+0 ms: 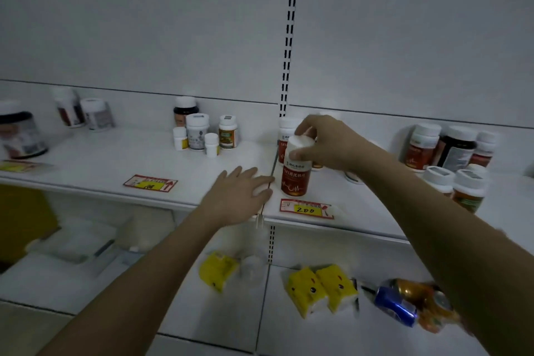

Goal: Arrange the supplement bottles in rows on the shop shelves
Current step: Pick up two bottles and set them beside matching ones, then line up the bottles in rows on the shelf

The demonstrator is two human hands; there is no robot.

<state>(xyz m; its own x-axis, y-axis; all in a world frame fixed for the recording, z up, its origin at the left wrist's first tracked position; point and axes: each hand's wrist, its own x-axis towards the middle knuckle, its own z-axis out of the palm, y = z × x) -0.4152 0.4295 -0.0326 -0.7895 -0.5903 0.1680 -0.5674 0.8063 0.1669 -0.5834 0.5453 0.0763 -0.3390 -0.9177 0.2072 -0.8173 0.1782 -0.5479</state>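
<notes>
My right hand (323, 143) grips the white cap of a red-and-white supplement bottle (296, 179) that stands near the front of the white upper shelf (101, 165). A matching bottle (284, 130) stands just behind it. My left hand (241, 192) lies flat and open on the shelf, just left of the held bottle. A cluster of several bottles (199, 130) stands at mid-shelf to the left. Several more bottles (448, 150) crowd the right side. Two bottles (83, 113) and a large dark jar (20, 136) sit at far left.
Red and yellow price tags (150, 182) (306, 209) lie on the shelf front. A slotted upright (289, 37) divides the back wall. The lower shelf holds yellow packets (320, 289), a blue and gold wrapped item (410, 303) and pale packages (78, 243).
</notes>
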